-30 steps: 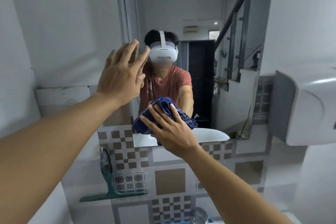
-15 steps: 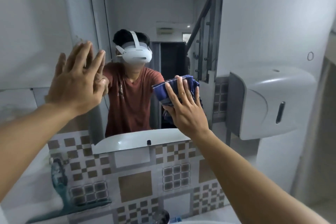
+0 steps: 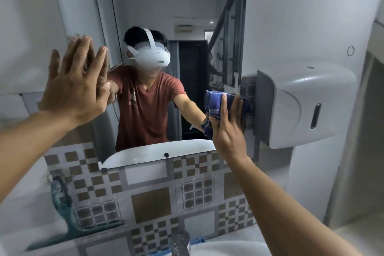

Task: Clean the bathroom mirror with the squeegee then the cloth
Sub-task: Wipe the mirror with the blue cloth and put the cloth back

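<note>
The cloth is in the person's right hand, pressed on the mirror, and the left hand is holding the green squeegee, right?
Not quite. In the head view the left hand is empty, flat against the mirror. The green squeegee leans on the tiled wall below. The right hand does press the cloth on the mirror.

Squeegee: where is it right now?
In the head view the squeegee is at the lower left, in neither hand, standing against the tiled wall below the mirror, left of the tap.
</note>
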`<act>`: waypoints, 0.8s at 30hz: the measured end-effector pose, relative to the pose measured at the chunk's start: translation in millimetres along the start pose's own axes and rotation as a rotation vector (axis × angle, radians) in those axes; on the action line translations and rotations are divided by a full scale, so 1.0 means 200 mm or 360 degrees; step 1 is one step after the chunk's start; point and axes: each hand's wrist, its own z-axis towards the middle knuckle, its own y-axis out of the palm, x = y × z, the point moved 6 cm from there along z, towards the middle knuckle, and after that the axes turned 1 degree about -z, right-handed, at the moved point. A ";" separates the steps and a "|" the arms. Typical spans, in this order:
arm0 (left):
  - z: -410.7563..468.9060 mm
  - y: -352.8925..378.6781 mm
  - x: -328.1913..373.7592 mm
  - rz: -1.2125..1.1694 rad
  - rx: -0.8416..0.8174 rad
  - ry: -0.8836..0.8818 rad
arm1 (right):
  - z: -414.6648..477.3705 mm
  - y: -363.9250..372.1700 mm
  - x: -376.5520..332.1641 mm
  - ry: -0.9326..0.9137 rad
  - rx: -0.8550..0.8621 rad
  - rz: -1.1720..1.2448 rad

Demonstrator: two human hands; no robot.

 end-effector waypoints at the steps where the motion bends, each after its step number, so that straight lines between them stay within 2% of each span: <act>1: -0.01 0.00 0.00 0.0010 0.0003 -0.0008 | -0.02 0.01 0.01 0.0020 -0.0006 0.0005; 9: -0.19 0.07 0.04 0.0069 -0.0008 0.0018 | -0.14 0.11 -0.07 0.0117 0.0020 -0.0010; 16: -0.19 0.07 0.03 0.0103 -0.0046 0.0029 | -0.29 0.33 -0.39 -0.0330 -0.0045 -0.0279; 21: -0.18 0.05 0.02 0.0127 0.0044 0.0045 | -0.32 0.42 -0.59 -0.0451 -0.0025 -0.0290; 24: -0.17 0.04 -0.01 0.0147 0.0040 0.0081 | -0.33 0.45 -0.72 -0.0652 -0.0018 -0.0340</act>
